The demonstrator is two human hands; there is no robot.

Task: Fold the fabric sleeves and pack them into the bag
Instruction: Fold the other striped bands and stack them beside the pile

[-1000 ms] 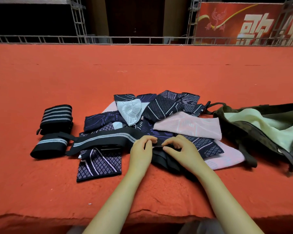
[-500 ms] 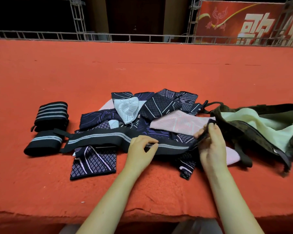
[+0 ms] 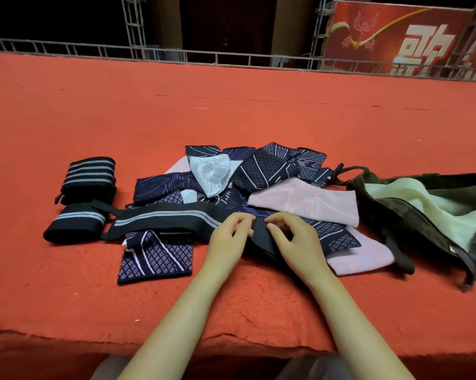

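Strap (image 3: pixel 160 219) lies left-right, hands (image 3: pixel 261 234) pinching its right end.

Two bare forearms, left hand (image 3: pixel 227 238), right hand (image 3: pixel 297 241), no sleeves

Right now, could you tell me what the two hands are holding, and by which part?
Both the left hand and right hand pinch the long black striped strap at its folded right end, near the front of the pile.
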